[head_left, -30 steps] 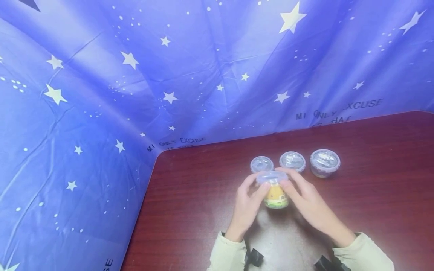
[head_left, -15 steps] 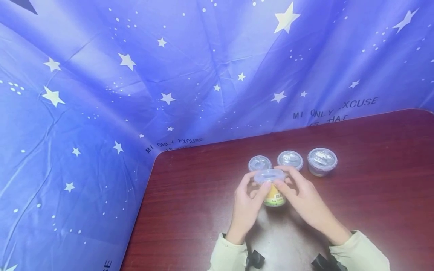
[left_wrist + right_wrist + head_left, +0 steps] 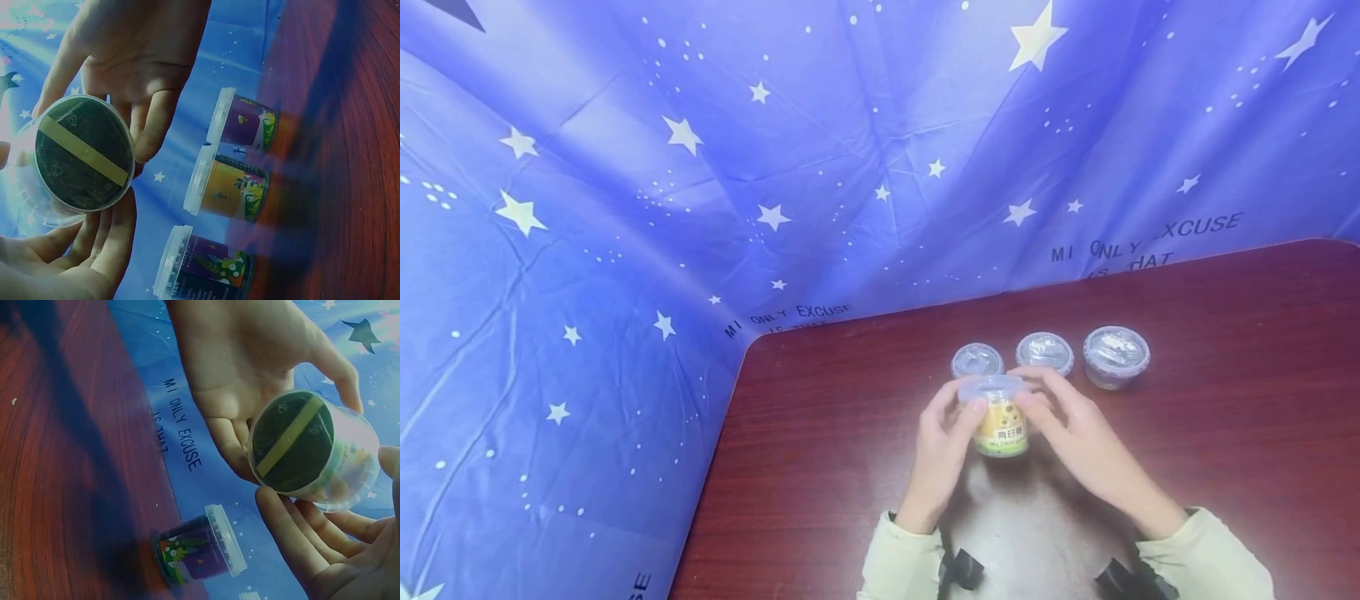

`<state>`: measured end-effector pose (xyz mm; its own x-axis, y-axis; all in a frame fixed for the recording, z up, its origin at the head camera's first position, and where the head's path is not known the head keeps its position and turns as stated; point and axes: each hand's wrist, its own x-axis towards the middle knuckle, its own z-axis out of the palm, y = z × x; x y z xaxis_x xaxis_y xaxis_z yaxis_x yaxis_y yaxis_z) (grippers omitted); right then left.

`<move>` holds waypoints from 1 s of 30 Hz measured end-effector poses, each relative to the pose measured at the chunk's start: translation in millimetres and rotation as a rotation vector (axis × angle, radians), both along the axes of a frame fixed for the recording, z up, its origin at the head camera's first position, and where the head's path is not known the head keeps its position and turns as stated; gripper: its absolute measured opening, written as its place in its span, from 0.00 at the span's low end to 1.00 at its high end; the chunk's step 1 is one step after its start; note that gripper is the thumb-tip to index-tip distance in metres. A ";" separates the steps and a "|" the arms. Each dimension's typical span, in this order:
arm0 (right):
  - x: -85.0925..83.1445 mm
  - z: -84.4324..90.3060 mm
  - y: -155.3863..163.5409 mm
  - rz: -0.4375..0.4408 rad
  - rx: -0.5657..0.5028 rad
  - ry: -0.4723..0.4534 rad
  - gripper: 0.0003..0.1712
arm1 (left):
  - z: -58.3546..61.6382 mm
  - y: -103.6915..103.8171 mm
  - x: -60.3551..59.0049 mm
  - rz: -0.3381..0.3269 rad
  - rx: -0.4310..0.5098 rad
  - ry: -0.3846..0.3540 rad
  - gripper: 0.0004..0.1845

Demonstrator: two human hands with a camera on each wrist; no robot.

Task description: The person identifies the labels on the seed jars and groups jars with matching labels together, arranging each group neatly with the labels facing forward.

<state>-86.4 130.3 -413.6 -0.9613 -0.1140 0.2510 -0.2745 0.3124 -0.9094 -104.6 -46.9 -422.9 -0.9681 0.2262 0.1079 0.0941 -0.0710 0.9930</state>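
A clear, lidded plastic cup (image 3: 1002,425) is held up off the table between both hands, its yellow and green label facing the head camera. My left hand (image 3: 942,454) grips its left side, thumb just under the rim. From the right, my right hand (image 3: 1078,437) holds the same cup, thumb near the lid and fingers behind. In the left wrist view the cup's underside (image 3: 69,169) shows dark contents and a pale yellow strip across the base. Behind it stand three more lidded cups: a left one (image 3: 977,358), a middle one (image 3: 1045,353) and a right one (image 3: 1116,357).
The dark red wood-grain table (image 3: 820,433) reaches back to a blue curtain (image 3: 850,125) with white stars and printed words, which also hangs along the left side. Black mounts (image 3: 962,569) sit at the pale sleeves (image 3: 906,558).
The held cup has turned between the fingers, so more of its printed label now faces the head camera. It has shifted slightly left; the three standing cups stay put.
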 end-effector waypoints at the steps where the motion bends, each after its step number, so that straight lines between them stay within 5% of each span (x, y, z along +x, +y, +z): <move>1: 0.0 0.1 0.4 0.002 0.000 0.000 0.19 | -0.5 -0.4 -0.2 -0.004 0.003 -0.004 0.19; 11: -0.3 1.0 4.5 0.038 0.040 -0.055 0.21 | -2.7 -1.7 0.3 -0.067 0.033 -0.036 0.22; 19: -2.5 -1.9 1.6 -0.019 0.013 -0.037 0.20 | -2.5 -1.4 -2.0 0.018 0.014 -0.054 0.18; 30: -2.0 -2.2 0.6 -0.041 0.050 -0.040 0.20 | -0.5 0.2 -0.8 0.027 0.007 -0.072 0.18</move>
<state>-88.5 130.8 -415.7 -0.9746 -0.0861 0.2069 -0.2241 0.3682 -0.9023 -105.4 -46.6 -423.5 -0.9791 0.1996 0.0390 0.0241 -0.0767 0.9968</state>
